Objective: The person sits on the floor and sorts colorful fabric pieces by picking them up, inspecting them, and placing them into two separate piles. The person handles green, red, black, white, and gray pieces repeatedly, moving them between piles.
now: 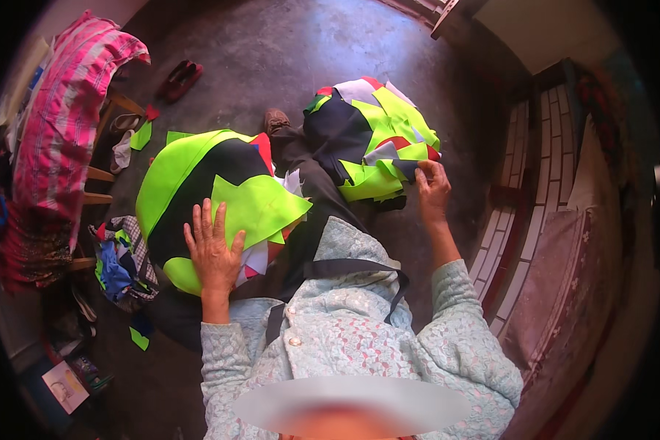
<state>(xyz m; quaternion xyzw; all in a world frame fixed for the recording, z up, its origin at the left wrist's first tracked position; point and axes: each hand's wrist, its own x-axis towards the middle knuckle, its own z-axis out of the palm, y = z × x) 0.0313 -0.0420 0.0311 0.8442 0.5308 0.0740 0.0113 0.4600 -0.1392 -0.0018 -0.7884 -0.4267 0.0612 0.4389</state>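
My left hand [217, 253] lies flat, fingers stretched, on a neon yellow-green fabric piece [253, 205]. That piece rests on a rounded bundle with black cloth [198, 180], a neon outer band and red and pale scraps. At the right edge of a second pile, my right hand [433, 189] has its thumb and fingertips closed on a dark fabric scrap [405, 169]. This second pile holds neon fabric pieces [396, 117], grey and red scraps, and black cloth [335, 132]. The fingers partly cover the scrap's end.
A pink checked cloth [70, 110] drapes over wooden furniture at the left. Below it sits a checked bag [145, 271] of mixed scraps. Dark red shoes [179, 81] and a neon scrap [141, 136] lie on the floor. White brick-patterned panels [521, 220] line the right side.
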